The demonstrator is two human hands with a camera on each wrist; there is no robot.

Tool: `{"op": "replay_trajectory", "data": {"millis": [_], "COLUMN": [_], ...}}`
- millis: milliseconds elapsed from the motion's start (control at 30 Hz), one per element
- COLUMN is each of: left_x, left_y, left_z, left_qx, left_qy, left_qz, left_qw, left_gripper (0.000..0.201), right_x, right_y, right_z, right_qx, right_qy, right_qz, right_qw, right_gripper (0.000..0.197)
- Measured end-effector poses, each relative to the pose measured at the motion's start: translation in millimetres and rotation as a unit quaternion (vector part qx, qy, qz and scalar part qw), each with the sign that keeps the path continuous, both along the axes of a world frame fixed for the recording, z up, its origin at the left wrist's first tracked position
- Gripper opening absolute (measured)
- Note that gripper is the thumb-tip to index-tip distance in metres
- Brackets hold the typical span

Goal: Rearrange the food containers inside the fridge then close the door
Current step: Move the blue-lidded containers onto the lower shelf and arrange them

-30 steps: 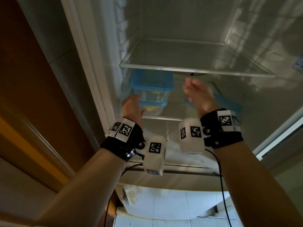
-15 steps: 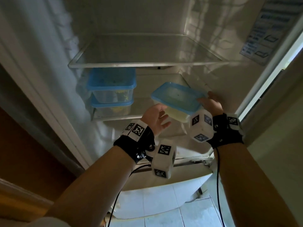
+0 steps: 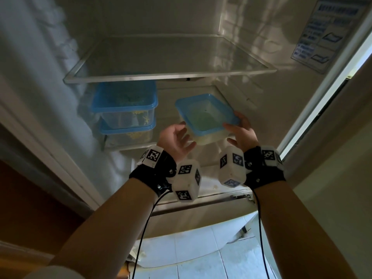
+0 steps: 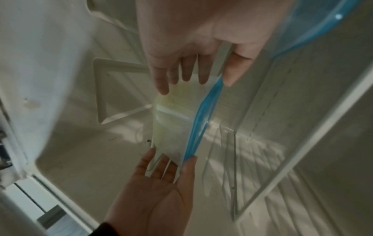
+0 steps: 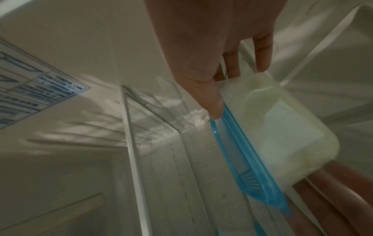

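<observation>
A clear food container with a blue lid (image 3: 207, 115) is held tilted in the air above the lower shelf, right of centre. My right hand (image 3: 240, 130) pinches its right end, thumb on the lid rim (image 5: 216, 110) and fingers under the base. My left hand (image 3: 176, 137) is at its left end with fingers straight, and the fingertips (image 4: 163, 89) touch the wall of the container (image 4: 171, 127). Two more blue-lidded containers, upper (image 3: 124, 105) and lower (image 3: 128, 133), stand stacked at the left of the lower shelf.
The upper glass shelf (image 3: 171, 76) sits just above the containers and bears nothing. A printed label (image 3: 326, 35) is stuck on the fridge's right wall. The lower shelf's front rim (image 3: 136, 147) runs under my wrists. White floor tiles (image 3: 191, 258) show below.
My left hand left the stacked containers and came to the third container's left end. My right hand lifted that container off the right of the shelf and carried it left.
</observation>
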State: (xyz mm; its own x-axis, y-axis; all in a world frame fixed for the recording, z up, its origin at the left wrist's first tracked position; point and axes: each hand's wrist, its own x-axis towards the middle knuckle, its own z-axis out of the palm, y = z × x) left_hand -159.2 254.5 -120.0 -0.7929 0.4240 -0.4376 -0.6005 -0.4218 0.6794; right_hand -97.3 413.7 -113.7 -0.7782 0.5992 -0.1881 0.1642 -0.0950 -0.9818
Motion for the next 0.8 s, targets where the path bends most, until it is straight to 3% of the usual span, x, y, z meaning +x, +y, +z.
{"op": "replay_trajectory", "data": {"millis": [167,233,433,667,800], "left_x": [-1.2,-8.6,-7.4,-15.5,-16.3], "left_y": [-14.7,-49.9,-71.6,-111.3,-116.6], "left_z": [-3.8,-4.8,1.9,2.3,3.1], "left_qx": [0.014,-0.015,-0.096,-0.09,-0.12], "left_qy": [0.004,0.004,0.014,0.012,0.03], "left_qz": [0.046,0.114,0.07,0.18,0.179], "left_qw": [0.999,0.993,0.993,0.98,0.976], "left_gripper": [0.02,0.016,0.027,0.03,0.029], "right_x": [-8.3,-28.5,-39.5,-55.2,-57.4], "right_y": [-4.7,-32.6,-32.8,-51.9,-56.8], "right_z": [2.9,1.9,-1.1,1.2,0.7], "right_qx": [0.013,0.007,0.022,0.048,0.053], "right_qy": [-0.01,-0.022,-0.01,-0.01,-0.007], "right_qz": [0.026,0.082,0.07,0.106,0.106], "right_qw": [1.0,0.996,0.997,0.993,0.993], "right_gripper": [0.069,0.071,0.071,0.069,0.065]}}
